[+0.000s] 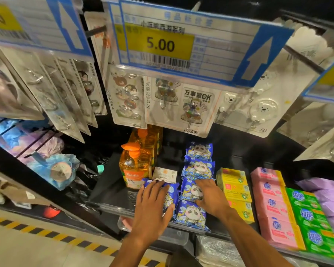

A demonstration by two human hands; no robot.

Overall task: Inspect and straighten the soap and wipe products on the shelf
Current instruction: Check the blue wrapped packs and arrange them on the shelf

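Black shelf (112,185) across the lower half, under a rack of hanging hook cards (197,108) and a big price tag (160,45) marked 5.00. At the right, stacks of pink soap boxes (272,209) and green soap boxes (312,214); nearer the middle, yellow soap boxes (237,191), all in fairly even rows. At the left, orange soap bottles (135,168) standing one behind another. Between bottles and yellow boxes, a row of blue wipe packs (199,166) with a panda print, running front to back. One stray wipe pack (171,191) just left of that row, near the shelf's front edge. Left hand (152,201) wide and flat on top of the stray wipe pack, fingers spread, pressing rather than curled round it. Right hand (210,195) laid across the third pack from the back, fingers nearly straight, gripping nothing. Small white box (165,173) just behind the stray wipe pack, close to the front bottle.

Seemingly midway through the wipes: squaring the loose pack against its row. Next move likely calls for sliding it level with the row while steadying the neighbours, with light pressure only, given the soft wrapping. Soap boxes apparently yet to check.

Hard to make out: print on most labels, blurred. Green boxes cut off at the right edge. Stray wipe pack largely covered by the left hand. Dim clutter left of the bottles unreadable.
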